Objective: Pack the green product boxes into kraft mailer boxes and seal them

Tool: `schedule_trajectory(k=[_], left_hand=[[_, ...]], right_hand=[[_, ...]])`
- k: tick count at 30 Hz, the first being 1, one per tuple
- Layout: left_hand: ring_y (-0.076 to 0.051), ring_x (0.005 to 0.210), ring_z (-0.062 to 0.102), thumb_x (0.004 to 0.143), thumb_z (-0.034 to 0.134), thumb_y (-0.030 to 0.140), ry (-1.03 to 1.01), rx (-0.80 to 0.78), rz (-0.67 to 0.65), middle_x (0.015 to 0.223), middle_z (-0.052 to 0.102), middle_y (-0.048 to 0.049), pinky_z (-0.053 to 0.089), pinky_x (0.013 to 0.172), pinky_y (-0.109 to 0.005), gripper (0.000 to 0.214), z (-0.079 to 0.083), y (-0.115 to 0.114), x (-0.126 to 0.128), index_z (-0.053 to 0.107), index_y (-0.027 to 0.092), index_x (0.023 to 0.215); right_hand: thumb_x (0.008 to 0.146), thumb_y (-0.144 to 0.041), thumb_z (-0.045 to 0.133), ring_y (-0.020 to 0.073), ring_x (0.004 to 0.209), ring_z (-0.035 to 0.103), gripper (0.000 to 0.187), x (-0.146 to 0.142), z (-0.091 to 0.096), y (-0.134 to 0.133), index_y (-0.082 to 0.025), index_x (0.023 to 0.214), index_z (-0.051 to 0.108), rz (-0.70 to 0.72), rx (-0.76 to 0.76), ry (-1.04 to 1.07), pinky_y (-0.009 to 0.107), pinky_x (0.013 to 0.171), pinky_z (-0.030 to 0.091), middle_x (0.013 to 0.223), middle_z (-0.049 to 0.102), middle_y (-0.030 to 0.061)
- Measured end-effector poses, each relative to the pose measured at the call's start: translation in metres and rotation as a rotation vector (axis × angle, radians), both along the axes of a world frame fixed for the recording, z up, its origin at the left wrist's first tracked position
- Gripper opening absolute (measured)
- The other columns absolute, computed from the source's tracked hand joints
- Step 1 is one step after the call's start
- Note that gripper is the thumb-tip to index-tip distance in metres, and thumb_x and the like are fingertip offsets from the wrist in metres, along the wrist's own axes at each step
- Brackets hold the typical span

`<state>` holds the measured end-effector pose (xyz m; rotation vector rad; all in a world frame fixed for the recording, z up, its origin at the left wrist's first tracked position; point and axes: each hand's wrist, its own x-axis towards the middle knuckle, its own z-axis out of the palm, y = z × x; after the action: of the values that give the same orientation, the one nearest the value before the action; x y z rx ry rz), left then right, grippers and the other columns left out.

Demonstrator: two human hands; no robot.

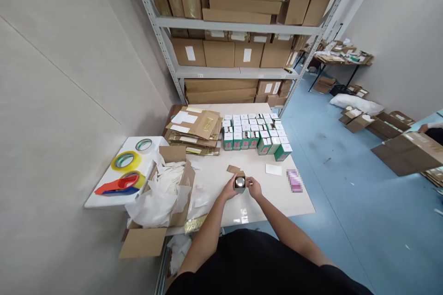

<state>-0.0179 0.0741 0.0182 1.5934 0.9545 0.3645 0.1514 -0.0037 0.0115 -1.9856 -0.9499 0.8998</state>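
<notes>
My left hand (pixel 229 189) is wrapped round a small open box (pixel 239 190) at the front of the white table (pixel 224 214). A shiny, round silver-coloured end (pixel 240 181) shows inside the box's open top. On the other side, my right hand (pixel 255 187) has its fingers closed at the box's right edge, where a small brown flap sticks out. Just beyond lies a flat brown cardboard piece (pixel 233 168). A white slip of paper (pixel 273 169) lies farther right.
Several green and white boxes (pixel 254 131) stand in rows at the back. Flattened cartons (pixel 197 124) are stacked beside them. An open carton (pixel 190 175) of white wrapping and tape rolls (pixel 126 160) are at left. Behind stands a loaded shelf rack (pixel 238 23). A person's arm (pixel 429 126) shows far right.
</notes>
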Motion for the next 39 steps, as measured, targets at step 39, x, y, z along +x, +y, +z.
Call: schedule_trajectory(k=[39], left_hand=[[-0.041, 0.144, 0.045, 0.055, 0.093, 0.016, 0.290, 0.064, 0.236, 0.159, 0.046, -0.0181, 0.038, 0.115, -0.052, 0.119, 0.044, -0.001, 0.028, 0.037, 0.027, 0.160]], right_hand=[[0.066, -0.042, 0.077, 0.0210, 0.087, 0.066, 0.049, 0.030, 0.274, 0.052, -0.022, 0.110, 0.067, 0.245, 0.433, -0.111, 0.038, 0.084, 0.055, 0.104, 0.072, 0.0044]])
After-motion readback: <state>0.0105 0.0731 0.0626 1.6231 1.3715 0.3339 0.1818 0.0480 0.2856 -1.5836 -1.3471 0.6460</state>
